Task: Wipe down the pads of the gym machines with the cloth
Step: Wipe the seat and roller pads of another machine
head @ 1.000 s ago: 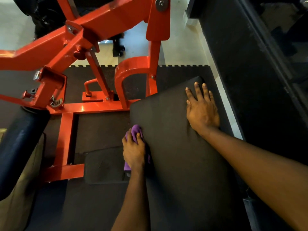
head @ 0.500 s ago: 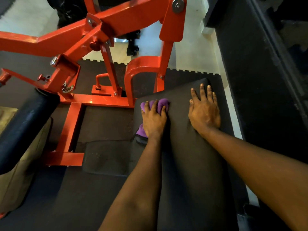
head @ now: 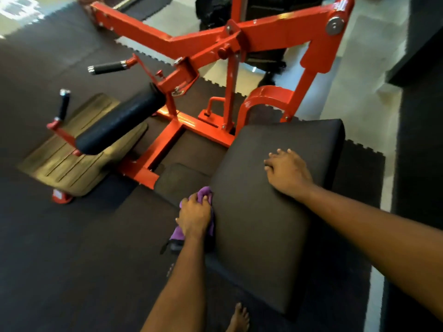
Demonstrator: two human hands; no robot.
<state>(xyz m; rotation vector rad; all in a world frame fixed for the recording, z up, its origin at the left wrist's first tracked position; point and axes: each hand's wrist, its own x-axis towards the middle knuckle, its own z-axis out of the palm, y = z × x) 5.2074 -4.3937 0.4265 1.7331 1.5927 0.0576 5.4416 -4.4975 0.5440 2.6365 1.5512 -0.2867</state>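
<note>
Red steel frame [head: 263, 37] with a bolted pivot at its upper right, two black handle grips [head: 107, 67] at left, ribbed tan footplate [head: 60, 167] on black interlocking rubber floor mats [head: 60, 248], pale floor [head: 359, 104] beyond, bare foot [head: 238, 318] at bottom edge

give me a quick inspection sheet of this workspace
surface: large black pad, no tears or debris seen
job's things: purple cloth at the pad's left edge; black roller pad further left, no hand on it
clutter: nothing seen
hands: left hand grips the cloth; right hand lies flat on the pad
cables: nothing seen
surroundings: red machine frame, ribbed footplate, dark rubber floor mat, bare foot at the bottom edge
</note>
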